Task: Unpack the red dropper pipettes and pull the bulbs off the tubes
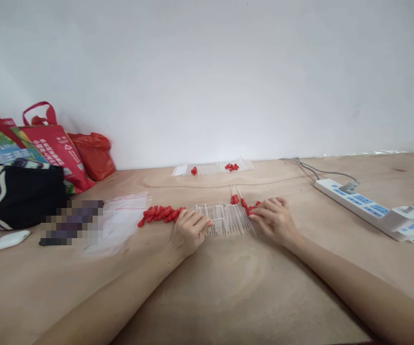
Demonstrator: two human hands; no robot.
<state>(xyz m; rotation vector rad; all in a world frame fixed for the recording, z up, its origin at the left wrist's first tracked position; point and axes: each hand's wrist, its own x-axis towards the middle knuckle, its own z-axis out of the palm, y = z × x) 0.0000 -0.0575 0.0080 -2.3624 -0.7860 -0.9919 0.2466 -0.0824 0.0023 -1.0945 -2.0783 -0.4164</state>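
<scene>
My left hand (191,231) is closed in a pinch on a thin whitish stick (218,219), which points right from the fingertips. Beneath it lies a row of thin clear sticks (228,225), side by side on the wooden table (207,297). Left of that hand is a pile of small red rounded pieces (159,212), partly hidden by the fingers. At the row's right end my right hand (275,219) has its fingertips pinched on a small red piece (252,211). More red pieces (234,199) lie just beyond, beside a few longer sticks.
Clear plastic bags (115,220) lie at left near a blurred dark object (72,224) and a white mouse-shaped object (10,240). Shopping bags (58,151) stand at far left. Another bag (210,168) with red pieces lies by the wall. A power strip (357,203) with cables is at right.
</scene>
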